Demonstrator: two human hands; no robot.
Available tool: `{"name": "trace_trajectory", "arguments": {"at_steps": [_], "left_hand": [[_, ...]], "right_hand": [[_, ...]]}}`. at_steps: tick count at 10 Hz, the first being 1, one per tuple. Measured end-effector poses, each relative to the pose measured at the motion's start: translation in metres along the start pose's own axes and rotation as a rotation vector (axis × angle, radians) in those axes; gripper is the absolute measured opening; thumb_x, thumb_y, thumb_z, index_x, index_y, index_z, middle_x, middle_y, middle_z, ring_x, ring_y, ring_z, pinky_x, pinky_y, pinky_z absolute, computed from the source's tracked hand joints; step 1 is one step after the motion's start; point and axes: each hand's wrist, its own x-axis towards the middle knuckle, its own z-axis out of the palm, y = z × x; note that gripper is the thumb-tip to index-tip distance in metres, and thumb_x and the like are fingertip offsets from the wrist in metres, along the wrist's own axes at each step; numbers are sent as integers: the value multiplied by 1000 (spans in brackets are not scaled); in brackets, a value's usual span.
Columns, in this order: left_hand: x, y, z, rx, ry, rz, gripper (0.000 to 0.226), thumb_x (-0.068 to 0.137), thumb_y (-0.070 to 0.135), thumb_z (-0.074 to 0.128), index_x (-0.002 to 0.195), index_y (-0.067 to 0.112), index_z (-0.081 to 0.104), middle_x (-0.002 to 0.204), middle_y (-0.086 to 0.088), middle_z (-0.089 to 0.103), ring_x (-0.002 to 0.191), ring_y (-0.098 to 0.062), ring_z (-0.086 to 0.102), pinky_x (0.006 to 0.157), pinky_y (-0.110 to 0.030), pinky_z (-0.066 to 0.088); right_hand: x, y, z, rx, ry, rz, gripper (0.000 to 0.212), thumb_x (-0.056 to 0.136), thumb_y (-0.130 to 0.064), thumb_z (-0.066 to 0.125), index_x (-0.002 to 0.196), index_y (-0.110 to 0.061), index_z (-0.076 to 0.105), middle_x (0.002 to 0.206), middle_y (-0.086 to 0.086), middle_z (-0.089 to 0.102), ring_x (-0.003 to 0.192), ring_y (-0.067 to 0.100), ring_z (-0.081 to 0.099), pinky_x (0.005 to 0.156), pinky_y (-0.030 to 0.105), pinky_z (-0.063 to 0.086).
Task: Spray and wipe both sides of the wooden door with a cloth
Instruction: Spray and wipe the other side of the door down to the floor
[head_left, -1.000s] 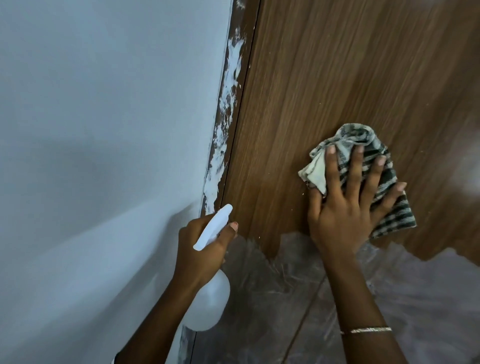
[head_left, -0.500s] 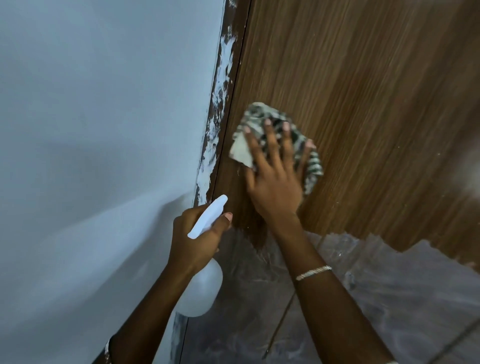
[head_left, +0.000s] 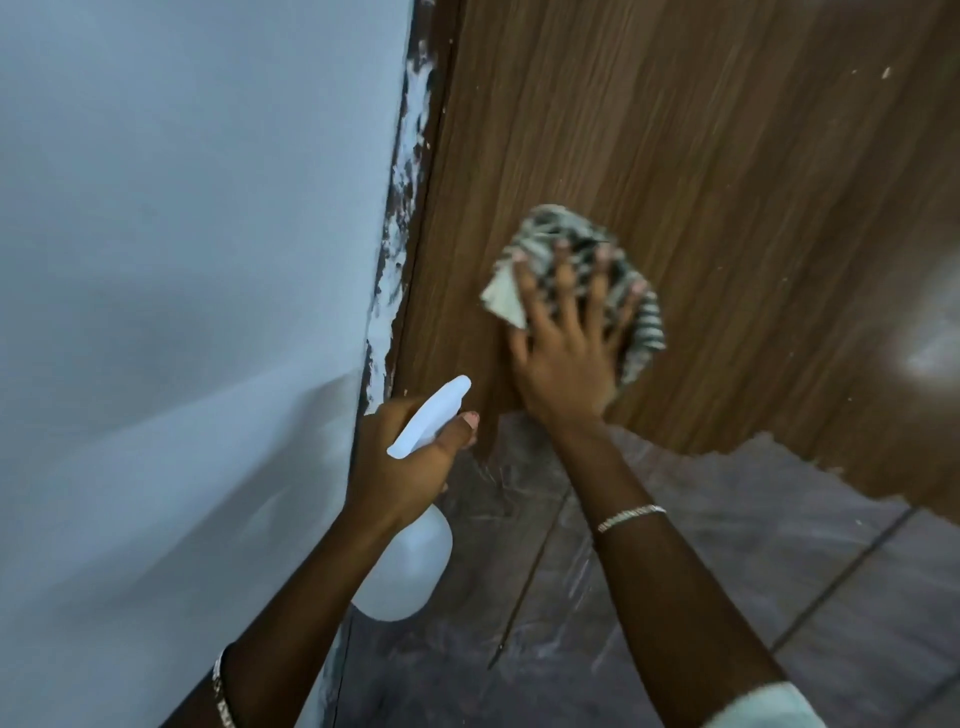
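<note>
The brown wooden door (head_left: 701, 182) fills the upper right of the head view. My right hand (head_left: 563, 343) presses a crumpled black-and-white checked cloth (head_left: 644, 322) flat against the door with spread, straight fingers. My left hand (head_left: 405, 462) grips the neck of a white spray bottle (head_left: 410, 566), its nozzle pointing up towards the door near the frame; the round body hangs below my fist. The lower part of the door is covered by a torn clear plastic film (head_left: 701, 519).
A pale blue-grey wall (head_left: 182, 260) takes up the left half. Between wall and door runs a dark door frame (head_left: 405, 208) smeared with white paint. Both wrists wear bracelets.
My right hand swept the cloth left across the door to near the frame, then back a little to the right and down. My left hand with the bottle stayed nearly still.
</note>
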Motion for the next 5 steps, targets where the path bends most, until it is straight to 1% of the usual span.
{"name": "trace_trajectory", "arguments": {"at_steps": [1,2,3,4,5], "left_hand": [[-7,7,12,-19,-34,6,26,89,29,73,82,4,70,69,-13,67,58,-23,63,56,-40,58],[-12,15,24,-175,-53,-163,46,67,62,76,87,24,57,85,1,60,66,-12,56,57,-14,48],[-16,16,32,-164,-75,-213,32,82,40,74,92,29,46,80,15,46,64,-6,51,46,-1,40],[-22,18,35,-146,-106,-171,20,90,24,70,86,30,51,76,15,47,60,-7,55,41,0,37],[-24,15,42,-141,-117,-150,29,88,27,72,84,39,46,80,17,49,65,-9,53,42,-3,40]], "right_hand": [[3,4,-6,88,-107,-140,60,106,-46,45,163,-38,25,172,0,18,159,32,9,125,64,5],[-27,75,-24,-38,-86,-57,63,105,-53,40,163,-44,17,173,-4,9,160,28,1,125,63,5],[-65,154,-51,-84,-100,224,62,105,-56,33,163,-45,13,174,-2,5,159,30,-4,122,70,8],[-80,176,-61,-157,-56,366,59,108,-55,30,163,-43,14,173,1,8,158,35,3,119,73,13],[-62,145,-52,-112,-15,476,61,108,-56,30,164,-41,11,173,6,10,157,42,9,119,73,12]]}}
